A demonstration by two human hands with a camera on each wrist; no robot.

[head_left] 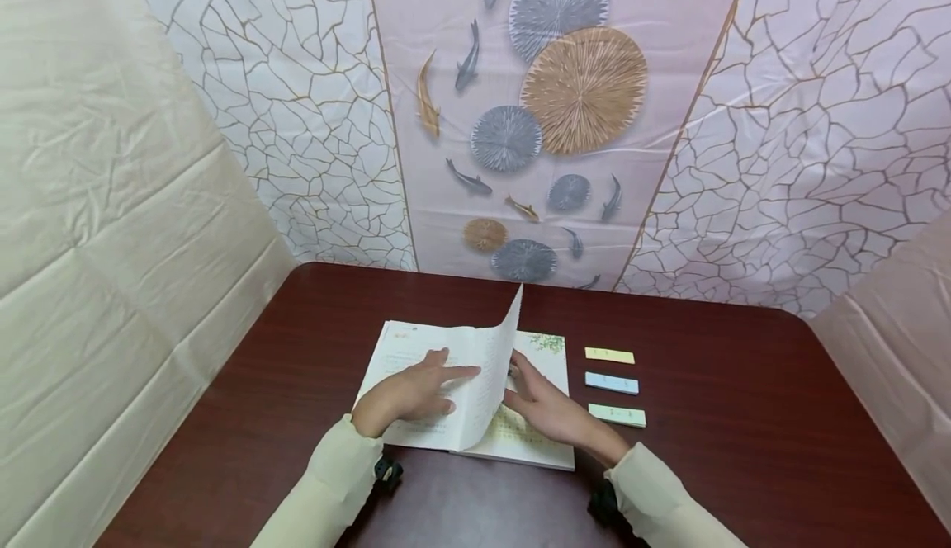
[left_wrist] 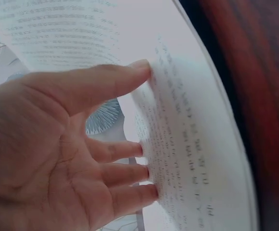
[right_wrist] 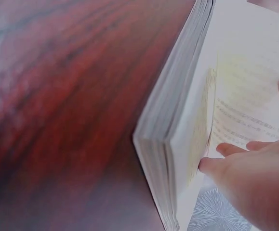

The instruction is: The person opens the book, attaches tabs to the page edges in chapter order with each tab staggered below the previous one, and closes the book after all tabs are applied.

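An open book [head_left: 553,375] of printed pages lies on the table, with one leaf [head_left: 499,358] standing up from the middle and curving. On the left page rests my left hand [head_left: 416,391], its fingers spread; the left wrist view shows the thumb and fingertips touching the printed paper [left_wrist: 178,144]. My right hand [head_left: 546,408] is on the right side of the raised leaf, over the right page, with fingers loosely extended. In the right wrist view its fingertips touch or nearly touch the page beside the thick page block [right_wrist: 170,115]; the exact contact is unclear.
Three small strips, yellow [head_left: 609,356], blue [head_left: 612,383] and green [head_left: 617,415], lie in a column right of the book. The dark red-brown table [head_left: 743,416] meets a patterned cloth wall [head_left: 505,201] at the back. Pale cloth [head_left: 111,243] hangs at the left.
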